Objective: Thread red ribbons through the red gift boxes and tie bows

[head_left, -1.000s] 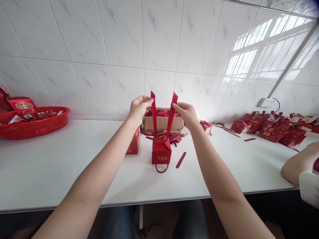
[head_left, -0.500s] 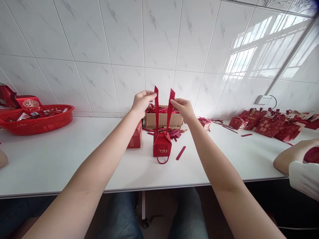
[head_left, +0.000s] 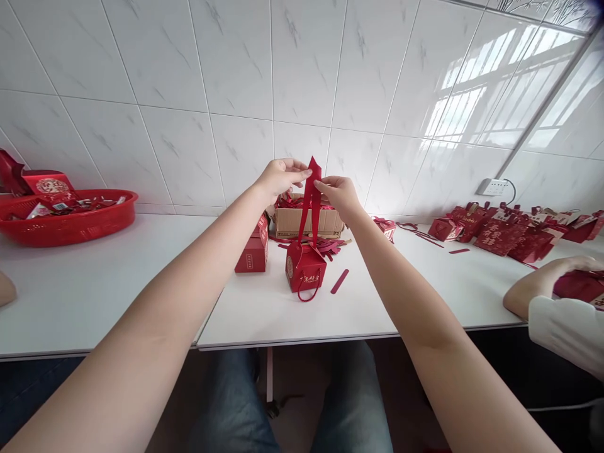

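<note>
At centre frame, the left hand (head_left: 278, 177) and right hand (head_left: 336, 192) each pinch a top end of the red ribbon (head_left: 310, 204), fingertips pressed together, the two strips meeting at the top above the red box (head_left: 304, 273). The box sits on the white table (head_left: 94, 296) just below centre, tilted slightly, with a cord loop hanging at its front, well back from the table's near edge. Just left of it stands a second box (head_left: 252, 253); just right lies a loose strip (head_left: 339, 281). Behind, against the tiled wall, is a carton (head_left: 306, 221) of ribbons. Bare tabletop runs wide to the left, up to the red basket (head_left: 66, 225) at upper left. At right, a pile of boxes (head_left: 509, 236) lines the wall, and another person's arm (head_left: 533, 289) rests by the table's near edge.
</note>
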Demonstrator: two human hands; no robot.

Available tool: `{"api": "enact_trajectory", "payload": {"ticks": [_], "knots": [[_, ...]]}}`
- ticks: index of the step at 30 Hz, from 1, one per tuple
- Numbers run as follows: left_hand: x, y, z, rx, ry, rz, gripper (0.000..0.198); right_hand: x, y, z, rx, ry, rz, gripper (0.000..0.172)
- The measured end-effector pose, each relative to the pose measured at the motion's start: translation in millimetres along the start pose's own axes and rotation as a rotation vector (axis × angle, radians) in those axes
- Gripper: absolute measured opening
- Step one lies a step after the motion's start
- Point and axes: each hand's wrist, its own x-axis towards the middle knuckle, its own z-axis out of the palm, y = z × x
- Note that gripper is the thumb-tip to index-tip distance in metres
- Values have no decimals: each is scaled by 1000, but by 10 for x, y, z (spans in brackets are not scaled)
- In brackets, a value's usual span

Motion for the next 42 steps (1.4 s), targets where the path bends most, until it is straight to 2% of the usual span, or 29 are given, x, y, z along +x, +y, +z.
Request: {"api": "enact_trajectory", "payload": {"ticks": [5, 9, 13, 16, 23, 27, 31, 33, 36, 39, 42], "knots": [[38, 86, 57, 80, -69, 18, 11, 23, -43, 34, -174, -27, -71, 17], [31, 89, 122, 100, -13, 70, 12, -24, -76, 9, -212, -70, -133, 21], [30, 79, 167, 44, 53, 89, 15, -60, -102, -30, -264, -116, -171, 35], [68, 60, 157, 40, 57, 99, 18, -30, -105, -30, -331, -96, -166, 38], [123, 29, 51, 116, -15, 118, 11, 78, -71, 18, -424, -77, -179, 44], [57, 83, 40, 61, 10, 64, 11, 91, -3, 39, -247, -108, -134, 43], [-15, 109, 50, -99, 54, 7, 8, 92, 61, 52, 24, -159, 14, 32], [-82, 91, 52, -119, 74, 37, 8, 97, 87, 44, 135, -186, 82, 25], [-258, 27, 55, -73, 95, 140, 17, 110, 125, 5, 258, -222, 169, 16], [-479, -89, 50, 16, 105, 196, 37, 119, 154, -51, 298, -229, 225, 12], [-638, -248, 28, 259, -33, 260, 40, 116, 146, -106, 222, -286, 225, 6]]}}
